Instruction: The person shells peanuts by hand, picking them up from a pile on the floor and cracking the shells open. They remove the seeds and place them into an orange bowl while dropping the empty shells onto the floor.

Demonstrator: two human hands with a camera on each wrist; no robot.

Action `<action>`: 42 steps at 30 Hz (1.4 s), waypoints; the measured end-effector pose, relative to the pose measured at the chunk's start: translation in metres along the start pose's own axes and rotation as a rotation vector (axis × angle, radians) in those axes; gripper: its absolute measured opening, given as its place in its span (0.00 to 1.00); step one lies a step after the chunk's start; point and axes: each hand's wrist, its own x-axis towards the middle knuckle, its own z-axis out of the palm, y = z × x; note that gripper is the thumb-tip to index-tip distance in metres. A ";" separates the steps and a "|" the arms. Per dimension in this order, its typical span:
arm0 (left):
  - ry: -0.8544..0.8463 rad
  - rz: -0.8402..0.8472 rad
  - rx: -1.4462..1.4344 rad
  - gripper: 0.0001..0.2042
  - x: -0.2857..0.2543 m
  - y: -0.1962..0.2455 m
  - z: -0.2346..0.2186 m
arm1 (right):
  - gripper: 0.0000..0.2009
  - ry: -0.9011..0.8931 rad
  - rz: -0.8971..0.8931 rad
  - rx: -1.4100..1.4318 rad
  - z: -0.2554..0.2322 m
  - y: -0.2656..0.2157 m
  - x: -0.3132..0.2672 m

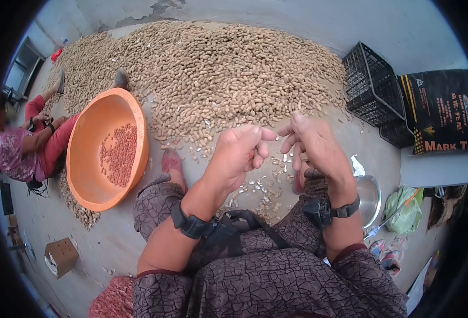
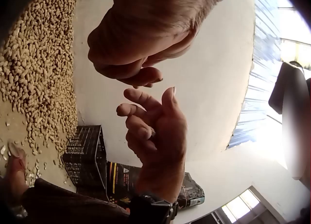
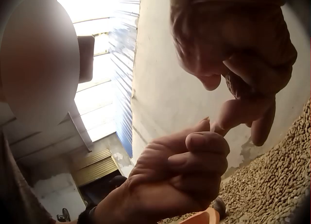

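My left hand is raised over the lap with its fingers curled in. A reddish peanut kernel shows between those fingers. Close beside it, my right hand has its thumb up and fingers bent, the fingertips of both hands nearly meeting. In the right wrist view, the right hand holds a wrinkled brown peanut in its bent fingers. A large heap of unshelled peanuts lies ahead, and an orange basin with red kernels stands to the left.
Broken shells litter the floor between the feet. Black crates and a black printed sack stand at right, near a metal bowl and a green plastic bag. Another person sits at left, beyond a cardboard box.
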 end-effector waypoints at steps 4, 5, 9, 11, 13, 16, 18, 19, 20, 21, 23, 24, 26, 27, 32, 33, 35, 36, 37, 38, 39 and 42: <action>-0.100 0.061 0.218 0.10 -0.006 -0.001 0.017 | 0.25 0.013 0.116 0.064 0.009 -0.006 0.003; -0.105 0.133 0.358 0.09 -0.006 -0.006 0.021 | 0.25 0.031 0.108 0.036 0.011 -0.001 0.007; -0.096 0.363 0.954 0.06 -0.007 -0.002 0.021 | 0.26 0.088 0.047 -0.068 0.023 0.017 0.018; -0.073 0.528 1.041 0.05 -0.002 -0.013 0.016 | 0.26 0.080 0.070 -0.050 0.027 0.018 0.020; -0.052 0.694 1.122 0.04 -0.002 -0.016 0.014 | 0.25 0.072 0.094 -0.032 0.027 0.017 0.019; -0.062 0.631 1.156 0.05 -0.006 -0.009 0.015 | 0.25 0.015 0.142 0.036 0.024 0.011 0.016; -0.032 0.202 0.561 0.08 -0.009 0.002 0.018 | 0.22 -0.145 0.102 0.392 0.014 0.008 0.013; -0.033 0.211 0.568 0.08 -0.009 0.005 0.016 | 0.22 -0.145 0.091 0.393 0.011 0.003 0.010; -0.096 0.163 0.318 0.08 -0.009 0.006 0.011 | 0.21 -0.146 0.008 0.344 0.008 -0.002 0.006; -0.158 0.113 0.067 0.09 -0.008 0.007 0.007 | 0.21 -0.147 -0.074 0.293 0.004 -0.004 0.004; -0.188 0.092 -0.010 0.09 -0.007 0.006 0.003 | 0.17 -0.223 -0.131 0.208 0.000 -0.001 0.006; -0.224 0.079 -0.061 0.09 -0.005 0.005 0.001 | 0.15 -0.237 -0.111 0.232 0.002 -0.001 0.005; -0.263 0.060 -0.109 0.09 -0.004 0.004 0.001 | 0.12 -0.269 -0.080 0.253 0.004 0.002 0.007; -0.273 0.055 -0.118 0.09 -0.003 0.003 0.002 | 0.12 -0.264 -0.080 0.255 0.006 0.003 0.006; -0.226 0.082 -0.039 0.13 -0.009 0.006 0.011 | 0.13 -0.282 -0.120 0.282 0.006 0.002 0.004; -0.219 0.095 -0.032 0.13 -0.009 0.007 0.012 | 0.13 -0.280 -0.122 0.285 0.008 0.002 0.004; -0.214 0.109 -0.024 0.13 -0.009 0.004 0.012 | 0.13 -0.237 -0.129 0.400 0.014 0.001 0.003; -0.175 0.160 0.046 0.13 -0.007 0.000 0.010 | 0.13 -0.236 -0.131 0.401 0.015 0.001 0.003; -0.137 0.211 0.117 0.12 -0.005 -0.003 0.009 | 0.13 -0.271 -0.099 0.462 0.016 0.002 0.003; -0.138 0.210 0.119 0.12 -0.004 -0.004 0.010 | 0.14 -0.307 -0.066 0.524 0.017 0.002 0.003; -0.123 0.248 0.157 0.12 -0.004 -0.005 0.010 | 0.14 -0.306 -0.068 0.526 0.017 0.004 0.005; -0.093 0.308 0.228 0.13 -0.004 -0.007 0.013 | 0.13 -0.322 -0.084 0.604 0.018 0.011 0.009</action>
